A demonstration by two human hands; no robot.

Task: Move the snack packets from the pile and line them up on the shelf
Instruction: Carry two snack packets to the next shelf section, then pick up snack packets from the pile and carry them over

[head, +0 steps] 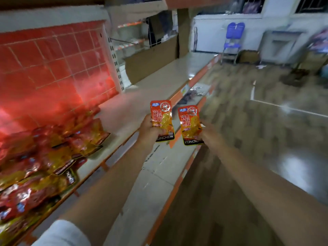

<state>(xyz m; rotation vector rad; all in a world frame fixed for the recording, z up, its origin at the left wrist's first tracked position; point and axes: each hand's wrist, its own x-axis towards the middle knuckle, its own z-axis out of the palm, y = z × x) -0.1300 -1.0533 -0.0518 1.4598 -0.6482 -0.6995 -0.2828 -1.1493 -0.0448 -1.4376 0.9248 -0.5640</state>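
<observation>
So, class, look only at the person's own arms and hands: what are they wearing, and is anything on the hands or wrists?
Both forearms are bare. The left arm shows the edge of a pale, whitish sleeve near the bottom of the picture. No sleeve shows on the right arm. The left hand and right hand are bare, with no gloves, and no watch or band shows on either wrist.

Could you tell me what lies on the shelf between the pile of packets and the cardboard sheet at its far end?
In the head view, nothing: the shelf is bare from the pile to the cardboard sheet.
</observation>
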